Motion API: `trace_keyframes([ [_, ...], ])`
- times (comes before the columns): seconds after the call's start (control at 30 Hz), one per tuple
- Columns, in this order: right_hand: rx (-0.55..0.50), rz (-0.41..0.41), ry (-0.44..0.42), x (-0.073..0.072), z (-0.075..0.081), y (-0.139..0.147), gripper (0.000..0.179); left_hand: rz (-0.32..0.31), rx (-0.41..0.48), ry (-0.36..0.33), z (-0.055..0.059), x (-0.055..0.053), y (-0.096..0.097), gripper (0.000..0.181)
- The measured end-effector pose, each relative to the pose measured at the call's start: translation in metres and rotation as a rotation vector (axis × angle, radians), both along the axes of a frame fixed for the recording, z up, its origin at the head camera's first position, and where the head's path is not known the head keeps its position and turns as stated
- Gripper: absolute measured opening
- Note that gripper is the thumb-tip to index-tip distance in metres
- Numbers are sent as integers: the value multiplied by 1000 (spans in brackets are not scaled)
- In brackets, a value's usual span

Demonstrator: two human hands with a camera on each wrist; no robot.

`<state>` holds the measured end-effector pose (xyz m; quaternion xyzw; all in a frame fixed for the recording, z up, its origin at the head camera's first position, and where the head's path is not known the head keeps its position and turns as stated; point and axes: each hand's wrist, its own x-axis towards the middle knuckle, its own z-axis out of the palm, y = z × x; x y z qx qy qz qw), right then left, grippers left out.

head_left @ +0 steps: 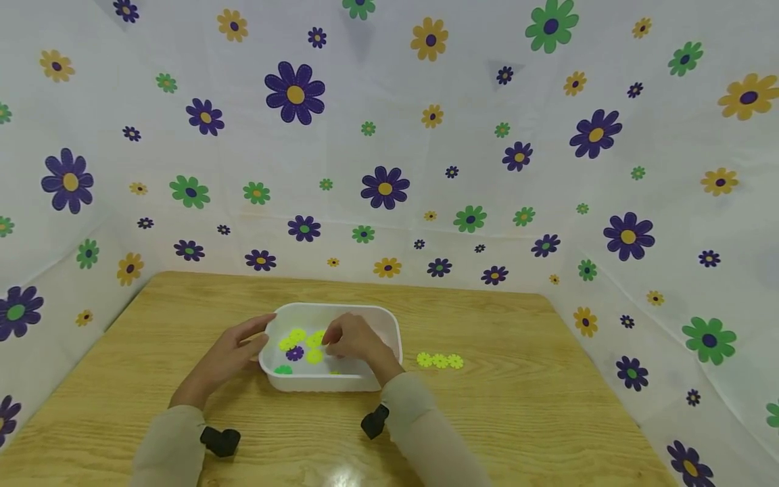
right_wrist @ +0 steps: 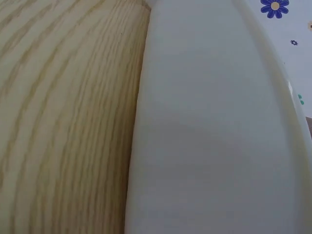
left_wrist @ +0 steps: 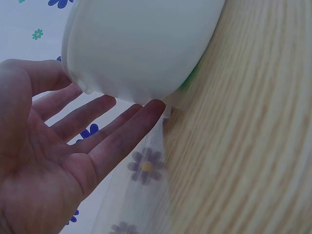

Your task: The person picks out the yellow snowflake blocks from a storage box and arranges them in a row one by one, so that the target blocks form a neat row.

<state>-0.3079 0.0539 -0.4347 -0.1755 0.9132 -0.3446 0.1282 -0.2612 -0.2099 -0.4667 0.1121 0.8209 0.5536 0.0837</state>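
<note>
A white plastic tub (head_left: 328, 384) sits on the table with flat, flower-shaped plastic pieces inside. Among them are several yellow pieces (head_left: 314, 356), a purple piece (head_left: 295, 353) and a green piece (head_left: 283, 370). At the tub's left end, my left hand (head_left: 234, 348) touches the rim and outer wall with its fingers extended, as the left wrist view also shows. My right hand (head_left: 356, 338) reaches inside, fingers bent down by the yellow pieces; whether its fingertips pinch one is hidden. The right wrist view shows only the tub's outer wall (right_wrist: 209, 122) and the table.
To the right of the tub, a joined row of three yellow pieces (head_left: 440, 361) lies on the wooden table (head_left: 517, 419). A white cloth with printed flowers (head_left: 341, 149) hangs behind the table and along both sides.
</note>
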Motion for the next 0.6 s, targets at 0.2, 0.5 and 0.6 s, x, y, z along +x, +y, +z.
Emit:
trace_keyframes([
  [0.2, 74, 10, 44, 1, -2, -10, 6, -2, -5, 4, 0, -1, 0, 59],
  [0.5, 107, -3, 34, -2, -7, -20, 8, -4, -3, -1, 0, -1, 0, 59],
  [0.6, 105, 3, 26, -2, -7, -22, 10, -5, -4, -5, 0, -2, 0, 59],
])
